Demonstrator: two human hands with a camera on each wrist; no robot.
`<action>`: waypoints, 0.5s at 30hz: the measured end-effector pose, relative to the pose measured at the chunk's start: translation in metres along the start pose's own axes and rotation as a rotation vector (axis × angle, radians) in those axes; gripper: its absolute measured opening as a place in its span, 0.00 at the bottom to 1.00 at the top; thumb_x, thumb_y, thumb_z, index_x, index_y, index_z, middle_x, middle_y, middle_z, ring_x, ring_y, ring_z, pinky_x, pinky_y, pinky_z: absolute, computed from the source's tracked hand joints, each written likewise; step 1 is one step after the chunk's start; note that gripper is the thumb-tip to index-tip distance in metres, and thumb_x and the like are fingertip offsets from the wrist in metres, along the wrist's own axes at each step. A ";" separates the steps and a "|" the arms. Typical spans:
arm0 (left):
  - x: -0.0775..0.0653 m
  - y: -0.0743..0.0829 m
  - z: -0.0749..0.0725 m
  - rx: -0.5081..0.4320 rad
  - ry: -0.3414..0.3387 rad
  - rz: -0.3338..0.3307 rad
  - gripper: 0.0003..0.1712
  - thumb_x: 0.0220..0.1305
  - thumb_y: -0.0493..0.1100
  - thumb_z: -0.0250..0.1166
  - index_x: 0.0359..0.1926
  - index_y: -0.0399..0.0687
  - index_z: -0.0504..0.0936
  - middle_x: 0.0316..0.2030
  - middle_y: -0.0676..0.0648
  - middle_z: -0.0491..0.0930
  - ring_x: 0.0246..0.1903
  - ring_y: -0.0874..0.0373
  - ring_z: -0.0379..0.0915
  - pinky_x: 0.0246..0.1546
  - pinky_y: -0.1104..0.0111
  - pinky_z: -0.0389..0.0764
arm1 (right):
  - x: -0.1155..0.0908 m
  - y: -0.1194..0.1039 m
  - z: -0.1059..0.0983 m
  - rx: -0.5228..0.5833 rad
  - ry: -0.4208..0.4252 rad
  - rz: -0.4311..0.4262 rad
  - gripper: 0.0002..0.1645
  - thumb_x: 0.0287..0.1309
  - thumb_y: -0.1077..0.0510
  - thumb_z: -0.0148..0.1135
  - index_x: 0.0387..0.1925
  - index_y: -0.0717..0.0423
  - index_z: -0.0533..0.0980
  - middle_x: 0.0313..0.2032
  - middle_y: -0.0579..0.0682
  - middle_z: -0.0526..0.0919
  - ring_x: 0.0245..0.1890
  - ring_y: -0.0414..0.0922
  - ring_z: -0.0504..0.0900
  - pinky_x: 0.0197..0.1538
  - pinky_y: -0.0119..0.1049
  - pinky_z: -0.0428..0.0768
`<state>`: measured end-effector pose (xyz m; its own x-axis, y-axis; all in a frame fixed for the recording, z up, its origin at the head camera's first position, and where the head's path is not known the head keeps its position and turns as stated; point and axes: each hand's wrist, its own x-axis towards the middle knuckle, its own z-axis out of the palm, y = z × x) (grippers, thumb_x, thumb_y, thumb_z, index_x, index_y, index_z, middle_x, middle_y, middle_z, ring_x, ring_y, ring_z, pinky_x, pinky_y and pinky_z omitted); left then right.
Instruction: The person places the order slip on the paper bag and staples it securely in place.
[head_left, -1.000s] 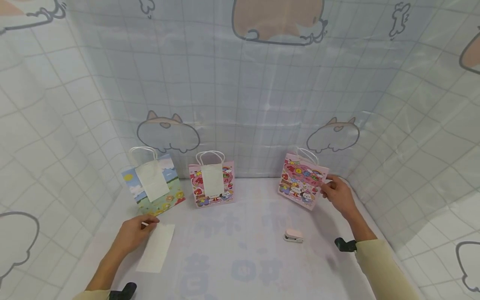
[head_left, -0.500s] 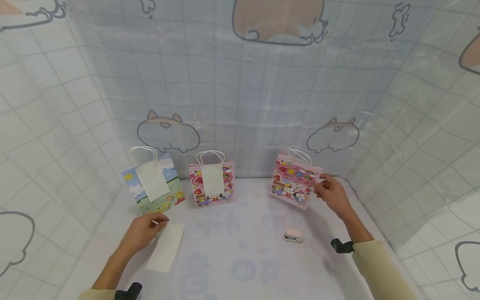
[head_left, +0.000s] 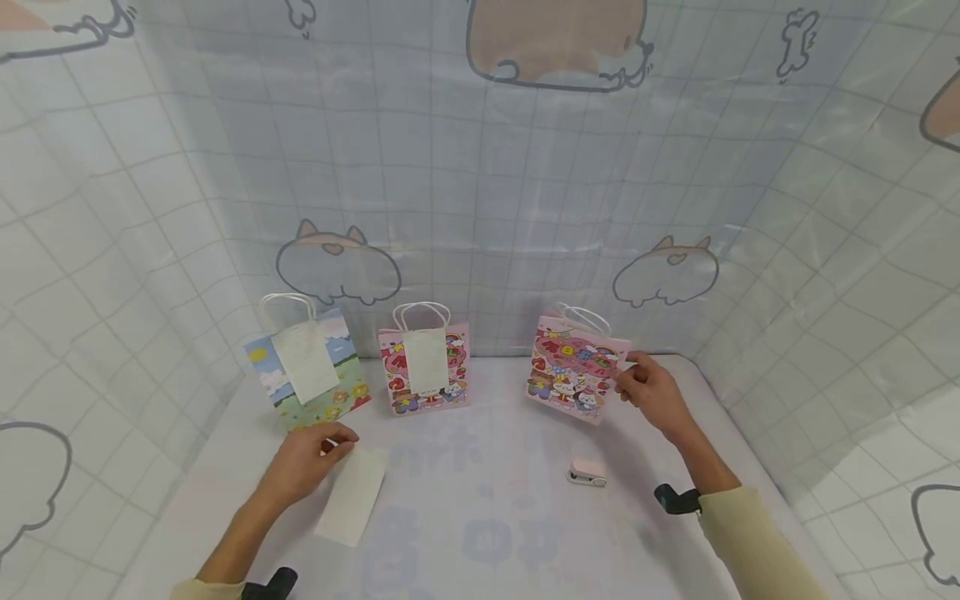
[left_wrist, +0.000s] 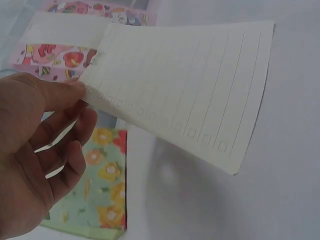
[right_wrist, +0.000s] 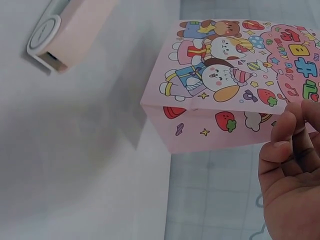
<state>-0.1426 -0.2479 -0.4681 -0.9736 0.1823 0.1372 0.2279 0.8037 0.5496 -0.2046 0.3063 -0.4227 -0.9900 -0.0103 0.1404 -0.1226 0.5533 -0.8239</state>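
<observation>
My left hand [head_left: 303, 462] pinches one end of a white note sheet [head_left: 354, 500] between thumb and fingertips. Ruled lines and small boxes run across the sheet [left_wrist: 185, 90] in the left wrist view, and it is raised off the table. On the right, thumb and fingers of my right hand [head_left: 654, 392] pinch the side edge of a pink cartoon paper gift bag [head_left: 573, 367] with white handles. Its printed front [right_wrist: 215, 75] fills much of the right wrist view. The bag leans a little, and a pale pink stapler [head_left: 587, 472] lies in front of it.
Behind my left hand stands a blue and green paper gift bag [head_left: 347, 379] with a white slip [head_left: 305, 360] on its front. Beside it is another pink gift bag [head_left: 457, 350], also bearing a white slip [head_left: 426, 360]. A grid-patterned cloth wall [head_left: 510, 208] encloses the table.
My right hand has moved left, bringing the pink gift bag along. My left hand has shifted right with the note sheet. The stapler and the two left bags stay put.
</observation>
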 end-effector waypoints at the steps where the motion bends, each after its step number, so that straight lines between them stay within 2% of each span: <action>1: 0.000 0.002 0.000 0.001 0.001 0.001 0.05 0.67 0.39 0.68 0.42 0.51 0.88 0.38 0.54 0.86 0.33 0.62 0.77 0.33 0.71 0.78 | 0.000 -0.001 0.001 0.006 -0.004 -0.001 0.22 0.72 0.53 0.59 0.61 0.57 0.70 0.33 0.56 0.81 0.31 0.51 0.78 0.30 0.35 0.76; 9: 0.006 0.020 0.006 -0.048 -0.015 -0.001 0.05 0.67 0.39 0.67 0.42 0.51 0.87 0.37 0.55 0.86 0.35 0.61 0.77 0.31 0.71 0.77 | -0.004 -0.008 0.014 0.014 -0.046 0.007 0.21 0.72 0.51 0.60 0.61 0.53 0.72 0.33 0.55 0.80 0.31 0.52 0.77 0.30 0.35 0.74; 15: 0.013 0.032 0.015 -0.087 -0.015 0.012 0.06 0.68 0.40 0.67 0.43 0.52 0.87 0.37 0.57 0.85 0.35 0.61 0.77 0.32 0.70 0.78 | -0.009 -0.014 0.024 0.042 -0.085 0.002 0.20 0.72 0.53 0.59 0.60 0.55 0.72 0.32 0.54 0.80 0.33 0.61 0.78 0.29 0.35 0.74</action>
<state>-0.1478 -0.2110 -0.4609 -0.9706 0.2009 0.1323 0.2393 0.7494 0.6174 -0.1954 0.2789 -0.4258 -0.9924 -0.0810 0.0927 -0.1214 0.5180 -0.8467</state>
